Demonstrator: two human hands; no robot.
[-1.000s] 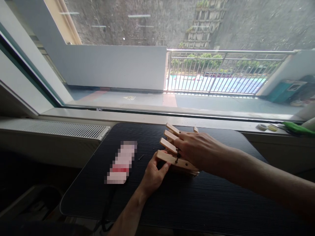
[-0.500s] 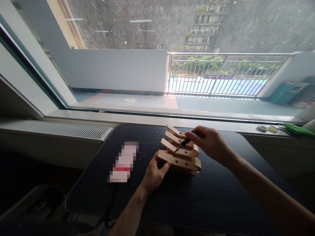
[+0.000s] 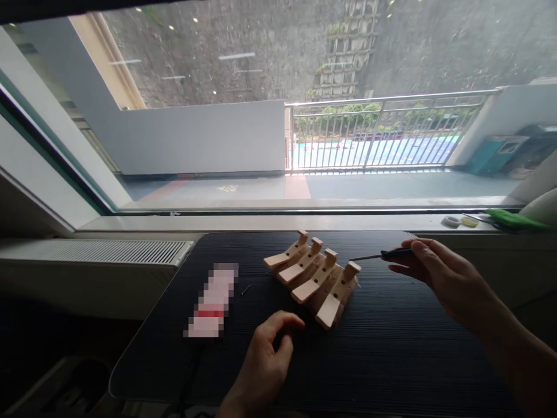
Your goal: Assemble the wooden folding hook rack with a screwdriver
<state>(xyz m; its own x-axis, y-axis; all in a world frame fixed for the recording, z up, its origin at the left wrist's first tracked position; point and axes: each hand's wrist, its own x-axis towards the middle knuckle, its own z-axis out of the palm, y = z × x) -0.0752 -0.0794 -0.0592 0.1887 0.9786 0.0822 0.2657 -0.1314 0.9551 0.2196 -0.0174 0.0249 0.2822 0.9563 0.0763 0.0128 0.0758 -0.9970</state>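
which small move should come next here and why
I'd probably bring the left hand onto the wooden rack to steady it: that hand is empty beside it, while the right hand holds a screwdriver, its shaft pointing toward the rack.

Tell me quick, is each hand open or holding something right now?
Left hand: open, fingers loosely curled, holding nothing, near the wooden rack.
Right hand: closed on the dark handle of a screwdriver.

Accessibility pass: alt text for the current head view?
The right hand holds a screwdriver near a four-pegged wooden rack on a black table. The left hand, half curled, is apart from the rack; a small screw or nail lies left of it.
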